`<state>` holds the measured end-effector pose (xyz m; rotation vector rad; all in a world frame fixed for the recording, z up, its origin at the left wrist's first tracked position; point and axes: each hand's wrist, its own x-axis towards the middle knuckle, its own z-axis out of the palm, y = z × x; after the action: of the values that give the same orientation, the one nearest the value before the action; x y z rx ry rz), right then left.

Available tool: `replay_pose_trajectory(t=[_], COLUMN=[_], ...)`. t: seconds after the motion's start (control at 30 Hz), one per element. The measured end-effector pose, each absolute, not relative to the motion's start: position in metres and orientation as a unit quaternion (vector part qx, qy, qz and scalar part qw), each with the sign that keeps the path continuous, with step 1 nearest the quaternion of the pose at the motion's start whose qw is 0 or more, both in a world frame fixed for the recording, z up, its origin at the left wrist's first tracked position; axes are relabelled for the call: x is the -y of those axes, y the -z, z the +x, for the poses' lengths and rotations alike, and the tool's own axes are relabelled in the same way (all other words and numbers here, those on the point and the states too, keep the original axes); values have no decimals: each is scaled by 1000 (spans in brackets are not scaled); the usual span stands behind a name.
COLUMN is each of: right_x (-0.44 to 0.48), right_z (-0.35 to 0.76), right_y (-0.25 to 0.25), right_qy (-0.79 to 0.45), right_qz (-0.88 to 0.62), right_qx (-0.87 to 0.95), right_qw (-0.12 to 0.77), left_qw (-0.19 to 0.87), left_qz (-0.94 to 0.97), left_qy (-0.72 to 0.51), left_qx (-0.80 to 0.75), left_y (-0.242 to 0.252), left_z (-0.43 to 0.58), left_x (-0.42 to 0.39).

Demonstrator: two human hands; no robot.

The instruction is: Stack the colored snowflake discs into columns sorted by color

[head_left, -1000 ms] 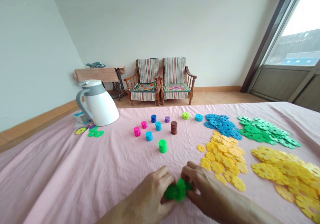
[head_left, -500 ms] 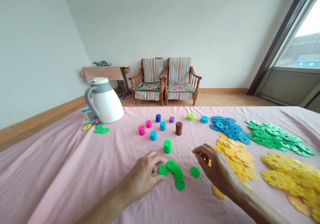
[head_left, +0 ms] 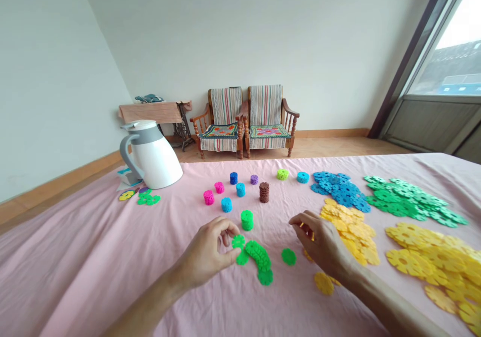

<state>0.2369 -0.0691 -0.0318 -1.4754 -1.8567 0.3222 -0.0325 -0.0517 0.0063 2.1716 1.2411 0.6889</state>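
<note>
My left hand [head_left: 208, 251] pinches a green snowflake disc [head_left: 237, 241] at the left end of a toppled row of green discs [head_left: 258, 255] lying on the pink cloth [head_left: 112, 257]. Loose green discs lie at the row's lower end [head_left: 265, 277] and to its right [head_left: 288, 256]. An upright green stack [head_left: 246, 220] stands just behind. My right hand [head_left: 323, 244] hovers right of the loose disc. Its fingers are curled into a pinch, and I cannot make out what they hold. It is beside the near yellow pile [head_left: 355, 232].
Short stacks in pink [head_left: 208, 197], blue [head_left: 226, 204] and brown [head_left: 263, 192] stand mid-table. Piles of blue [head_left: 340, 191], green [head_left: 409, 201] and yellow discs [head_left: 439, 259] lie right. A white jug [head_left: 152, 154] is at left; two chairs [head_left: 244, 124] stand beyond.
A second ago both hands held the green stack together. It then fell apart into a curved row and loose discs. My left hand has now picked up one disc; my right hand drew back.
</note>
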Motion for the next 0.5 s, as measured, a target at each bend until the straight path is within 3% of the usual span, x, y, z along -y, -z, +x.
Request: replay_pose_trajectory(t=[0.23,0.5], right_x=[70,71], right_z=[236,234], right_y=[31,31], right_qy=[-137,-137], right_qz=[-568,-560], right_qx=[722,730], right_qw=[370,368], left_qw=[243,220], left_qz=[801,836], left_qy=[-274,-235], left_qx=[-474,-444], left_y=[-26,-14], left_z=[-21,-9], left_x=[12,-11])
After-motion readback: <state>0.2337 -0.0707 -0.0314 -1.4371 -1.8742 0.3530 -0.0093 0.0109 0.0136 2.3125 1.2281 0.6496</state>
